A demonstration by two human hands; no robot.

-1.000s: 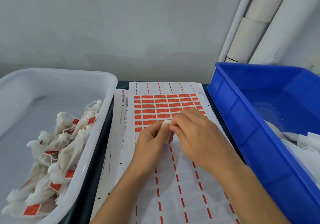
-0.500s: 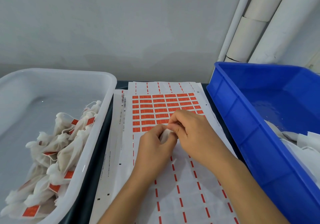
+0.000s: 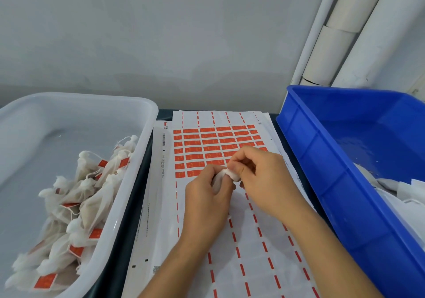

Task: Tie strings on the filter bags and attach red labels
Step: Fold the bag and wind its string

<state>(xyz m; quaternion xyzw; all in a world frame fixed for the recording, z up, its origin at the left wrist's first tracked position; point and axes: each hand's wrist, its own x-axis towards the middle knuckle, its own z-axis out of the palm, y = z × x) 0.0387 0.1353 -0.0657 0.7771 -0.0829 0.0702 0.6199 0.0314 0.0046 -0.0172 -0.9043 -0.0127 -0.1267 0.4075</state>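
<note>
A good pile of tied, labelled bags point(image 3: 78, 196) lies in the white tub point(image 3: 147, 123). Left hand point(image 3: 207, 196) and right hand point(image 3: 264, 178) each hold a pinching grip on one filter bag point(image 3: 230, 174), unlabelled as far as visible. Several rows of red labels point(image 3: 207, 150) remain, and untied bags point(image 3: 395, 187) wait in the blue bin point(image 3: 322, 159).

a dark tabletop point(image 3: 142, 175) carries three things side by side: a translucent white plastic tub point(image 3: 128, 182) on the left, a stack of white label sheets with red rectangular stickers point(image 3: 207, 148) in the middle, and a blue plastic crate point(image 3: 322, 182) on the right.

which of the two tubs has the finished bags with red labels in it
The white tub on the left; its filter bags carry red labels. The blue tub doesn't.
</note>
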